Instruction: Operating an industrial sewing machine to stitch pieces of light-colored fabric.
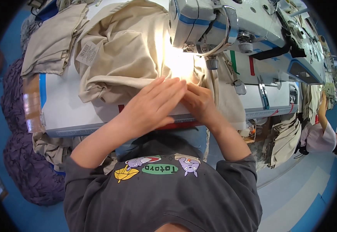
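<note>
A beige garment (pixel 129 54) with a white barcode tag (pixel 87 53) lies bunched on the white sewing table, its far part under the lit needle area of the sewing machine (pixel 230 23). My left hand (pixel 153 101) rests on the garment's near edge, its fingers stretched out and pressed side by side. Against its fingertips, my right hand (pixel 200 99) has bent fingers closed at the cloth just in front of the machine; its fingertips are partly hidden. Glare washes out the cloth around the needle.
Folded beige pieces (pixel 54 40) lie at the table's far left, near bundled purple cloth (pixel 33 174). Blue-handled thread snips (pixel 264 92) rest right of the machine head. Beige cloth hangs at the right (pixel 282 135), where another person's arm (pixel 322 110) shows.
</note>
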A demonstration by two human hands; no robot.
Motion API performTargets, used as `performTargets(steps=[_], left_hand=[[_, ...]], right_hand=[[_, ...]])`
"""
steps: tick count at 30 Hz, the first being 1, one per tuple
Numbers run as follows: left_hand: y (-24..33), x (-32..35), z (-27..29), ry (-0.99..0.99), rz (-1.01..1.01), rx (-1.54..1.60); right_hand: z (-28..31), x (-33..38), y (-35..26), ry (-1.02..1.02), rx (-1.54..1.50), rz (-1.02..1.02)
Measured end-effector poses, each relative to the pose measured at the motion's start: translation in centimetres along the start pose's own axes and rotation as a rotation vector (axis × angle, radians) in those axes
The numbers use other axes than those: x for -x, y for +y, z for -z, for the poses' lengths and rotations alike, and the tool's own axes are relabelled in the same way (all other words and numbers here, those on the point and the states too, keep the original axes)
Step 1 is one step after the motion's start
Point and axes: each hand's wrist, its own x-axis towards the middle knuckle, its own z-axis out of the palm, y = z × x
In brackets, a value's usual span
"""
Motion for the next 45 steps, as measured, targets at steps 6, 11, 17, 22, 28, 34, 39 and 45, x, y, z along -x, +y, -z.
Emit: performTargets(steps=[6,11,17,22,28,34,39,45], left_hand=[[-4.7,-0.5,-4.8,-0.012,0.067,0.01],[-5.5,-1.2,-4.7,0.116,0.039,0.149],[-5.4,-1.4,-4.4,0.004,0.154,0.152],[-4.1,-0.2,-5.0,0.092,0.047,0.052],[-3.5,0.6,-6.0,0.131,0.055,-0.141],[-3.7,0.5,-6.0,0.16,0.066,-0.115],[-4.7,0.2,-5.9,0.161,0.066,-0.152],[-5.4,-1.2,-5.1,0.079,0.13,-0.033]], right_hand=[[1.5,-0.2,0.5,0.065,0.103,0.03],[3.7,-0.6,3.2,-0.016,0.267,0.052],[2.8,-1.1,2.8,0.068,0.345,0.201],[2.6,-0.7,1.7,-0.031,0.269,0.142],[2.7,-1.4,1.8,-0.011,0.279,0.202],[1.8,-1.2,1.5,0.022,0.318,0.186],[2.1,-1.7,2.0,-0.016,0.331,0.195],[2.3,-1.6,3.1,-0.035,0.267,0.051]])
